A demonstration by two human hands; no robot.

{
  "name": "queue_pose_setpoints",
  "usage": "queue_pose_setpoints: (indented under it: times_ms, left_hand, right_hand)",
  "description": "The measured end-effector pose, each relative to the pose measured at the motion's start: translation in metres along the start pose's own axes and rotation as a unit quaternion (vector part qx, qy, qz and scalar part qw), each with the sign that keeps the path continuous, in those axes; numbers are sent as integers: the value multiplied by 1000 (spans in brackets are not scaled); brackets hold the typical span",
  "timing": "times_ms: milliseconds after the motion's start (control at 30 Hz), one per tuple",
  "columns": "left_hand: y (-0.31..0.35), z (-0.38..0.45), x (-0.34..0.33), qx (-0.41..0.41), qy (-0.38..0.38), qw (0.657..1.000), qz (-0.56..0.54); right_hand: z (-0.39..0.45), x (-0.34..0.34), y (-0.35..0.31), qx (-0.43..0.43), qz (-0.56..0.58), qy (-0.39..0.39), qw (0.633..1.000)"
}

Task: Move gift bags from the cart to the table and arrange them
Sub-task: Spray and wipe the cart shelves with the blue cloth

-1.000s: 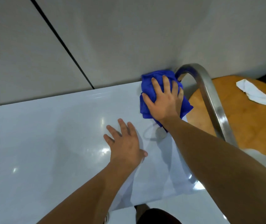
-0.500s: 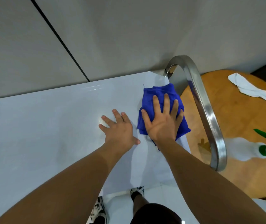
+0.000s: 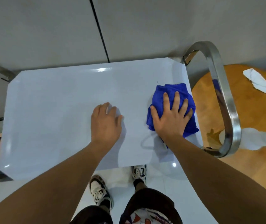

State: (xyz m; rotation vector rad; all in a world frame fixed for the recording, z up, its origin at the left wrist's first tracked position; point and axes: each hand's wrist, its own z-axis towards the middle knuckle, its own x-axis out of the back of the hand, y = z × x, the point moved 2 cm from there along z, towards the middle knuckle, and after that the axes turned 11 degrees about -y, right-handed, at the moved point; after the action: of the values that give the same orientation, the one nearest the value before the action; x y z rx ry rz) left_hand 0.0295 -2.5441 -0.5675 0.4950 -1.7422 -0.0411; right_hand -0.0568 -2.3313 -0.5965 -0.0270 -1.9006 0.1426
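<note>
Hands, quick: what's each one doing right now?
Left hand: open, resting palm-down on the white cart top, holding nothing.
Right hand: open, fingers spread, pressing the blue cloth flat onto the cart top.

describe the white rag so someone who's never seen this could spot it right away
Look to the right of the glossy white cart top, past its steel handle, to the round wooden table. At that table's far edge lies the white rag, crumpled and untouched, unlike the blue cloth under the right hand.
</note>
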Motion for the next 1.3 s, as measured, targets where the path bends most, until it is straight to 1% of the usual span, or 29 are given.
queue_pose_setpoints:
  times_ms: [33,133,300,400,533,633,700,833,933,1000,1067,1133,1200,1300]
  left_hand:
    - [-19,-8,3,18,17,1000,7]
    - [-63,-32,6,53,12,999,4]
    - [-99,-58,2,67,18,995,-78]
    - [-122,-80,3,92,31,991,-93]
    - [-169,-122,15,127,63,985,-94]
    - [-209,-162,20,156,79,981,-82]
    - [-230,-191,19,179,84,977,-85]
    - [-258,-234,11,189,89,974,-88]
    - [-272,-253,6,244,137,949,-147]
    - [-278,-262,3,261,154,938,-167]
    - [-283,-270,0,258,127,943,-167]
    - [-289,-275,2,268,75,939,-204]
    - [-292,-278,5,299,53,920,-249]
    - [-302,-279,7,365,76,881,-290]
  right_hand:
    - [-1,-1,-7,6,-2,2,1000]
    - [-6,-8,-40,40,2,1,999]
    - [-25,-24,-121,119,-14,-15,993]
    - [-40,-35,-169,157,-33,-30,987]
    - [-64,-49,-231,191,-43,-30,980]
    - [-85,-62,-276,230,-72,-59,969]
    - [-103,-69,-304,263,-86,-59,959]
    - [-136,-85,-353,319,-97,-65,941]
    - [-156,-95,-386,350,-113,-59,928]
    - [-170,-100,-403,376,-117,-64,917]
    - [-187,-102,-413,395,-110,-80,909]
    - [-206,-105,-418,403,-99,-104,904]
    - [-233,-110,-417,410,-90,-110,901]
    - [-273,-123,-405,423,-77,-67,900]
